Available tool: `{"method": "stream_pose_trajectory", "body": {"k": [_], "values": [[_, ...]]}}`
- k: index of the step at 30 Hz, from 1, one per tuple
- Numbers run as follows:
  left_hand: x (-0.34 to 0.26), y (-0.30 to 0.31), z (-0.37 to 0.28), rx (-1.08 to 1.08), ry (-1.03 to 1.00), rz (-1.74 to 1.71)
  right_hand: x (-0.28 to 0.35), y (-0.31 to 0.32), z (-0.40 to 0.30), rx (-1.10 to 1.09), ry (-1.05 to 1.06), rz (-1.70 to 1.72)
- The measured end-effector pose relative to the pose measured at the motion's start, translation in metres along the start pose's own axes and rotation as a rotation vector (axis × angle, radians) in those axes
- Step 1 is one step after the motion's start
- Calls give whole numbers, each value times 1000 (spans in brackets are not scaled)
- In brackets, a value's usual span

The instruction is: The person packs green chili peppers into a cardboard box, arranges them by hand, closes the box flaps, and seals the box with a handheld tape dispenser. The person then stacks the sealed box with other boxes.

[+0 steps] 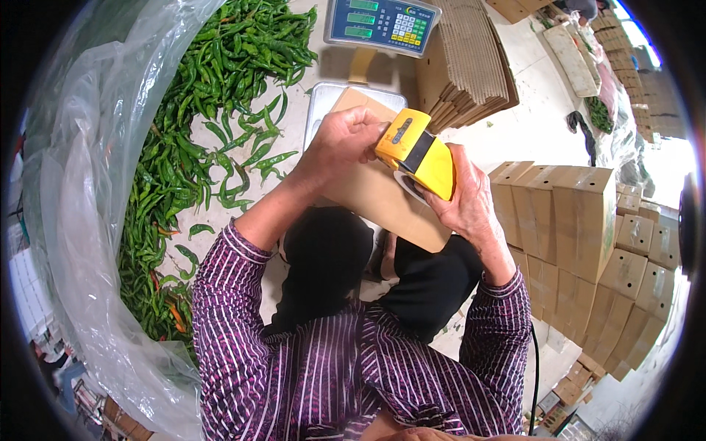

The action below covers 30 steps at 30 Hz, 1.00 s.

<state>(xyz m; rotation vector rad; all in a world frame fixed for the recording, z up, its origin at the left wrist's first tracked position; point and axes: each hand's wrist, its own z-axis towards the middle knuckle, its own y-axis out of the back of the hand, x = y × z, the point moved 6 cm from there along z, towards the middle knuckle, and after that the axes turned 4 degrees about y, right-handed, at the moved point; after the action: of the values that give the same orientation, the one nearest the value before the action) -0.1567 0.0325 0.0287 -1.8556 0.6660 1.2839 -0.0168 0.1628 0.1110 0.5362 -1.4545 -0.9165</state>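
My right hand (469, 201) grips the rear of a yellow handheld tape dispenser (444, 168) with a black band and a pale roll partly visible below. At its front end are the bent thumb and fingers of my left hand (350, 140), closed against the edge. Whether they also pinch a strip of tape is hidden. Below both hands lies a brown cardboard carton (380, 204), its smooth face turned up and one rounded end near my knees. It overlaps the metal platform (320, 102) of a weighing scale. The scale's blue display panel (380, 27) is lit beyond it.
Loose green chili peppers (242, 60) spread over the floor to the left, beside clear plastic sheeting (94, 165). Flattened cartons (469, 60) stand upright beyond my right hand. Closed cardboard boxes (584, 220) are stacked to the right. A black cable (534, 380) hangs near my right sleeve.
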Motion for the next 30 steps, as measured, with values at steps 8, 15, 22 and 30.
{"method": "stream_pose_trajectory", "body": {"k": [8, 15, 22, 30], "values": [[4, 70, -7, -224, 3, 100, 17, -7, 9, 67, -8, -48], [29, 195, -21, -374, 83, 94, 16, -3, 1, 184, -57, -226], [89, 192, -7, -381, 137, 212, 20, -10, 11, 240, -70, -315], [160, 141, 10, -276, -36, 443, 27, -15, 19, 224, -60, -331]]}}
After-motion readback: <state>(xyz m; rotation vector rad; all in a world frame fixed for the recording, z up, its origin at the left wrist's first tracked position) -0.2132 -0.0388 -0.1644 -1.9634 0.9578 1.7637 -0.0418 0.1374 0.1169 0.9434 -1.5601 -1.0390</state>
